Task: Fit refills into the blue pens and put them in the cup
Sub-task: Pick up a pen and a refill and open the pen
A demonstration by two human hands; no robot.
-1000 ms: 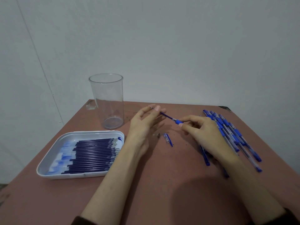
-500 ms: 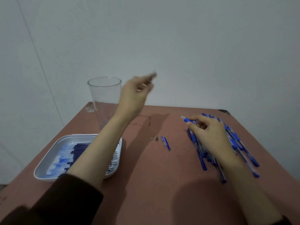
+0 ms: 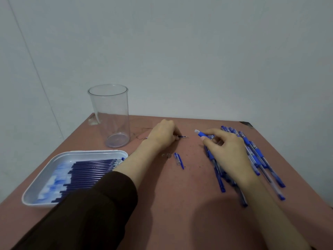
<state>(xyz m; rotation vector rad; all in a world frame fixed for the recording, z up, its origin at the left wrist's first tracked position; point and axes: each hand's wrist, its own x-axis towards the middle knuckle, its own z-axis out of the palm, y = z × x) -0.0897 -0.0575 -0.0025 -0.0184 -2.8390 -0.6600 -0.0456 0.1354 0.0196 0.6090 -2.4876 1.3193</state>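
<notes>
Step in hand: a refill point(image 3: 183, 136) is being lined up with a pen barrel point(image 3: 202, 134) toward the table's far edge. Insertion is judged not yet begun.
Left hand point(image 3: 163, 136): its fingers are curled round the refill, with only the metal tip seen poking out rightward.
Right hand point(image 3: 228, 152): the barrel is pinched at its blue grip, its pale end turned toward the refill. The two are near but apart.
Pens point(image 3: 255, 156): a loose heap lies by the right edge, partly under the right hand.
Spare refills point(image 3: 90, 170): they are laid in a row in the white tray point(image 3: 75, 152) at the near left corner.
Cup point(image 3: 110, 114): it stands upright near the far left corner, and nothing is seen inside.
Loose parts: a small blue-and-clear piece point(image 3: 178, 159) and a tiny piece point(image 3: 168, 155) are left mid-table.
Next move: the tip is to be fed into the barrel's mouth, so fine alignment is called for. The loose parts would likely be refitted after.
</notes>
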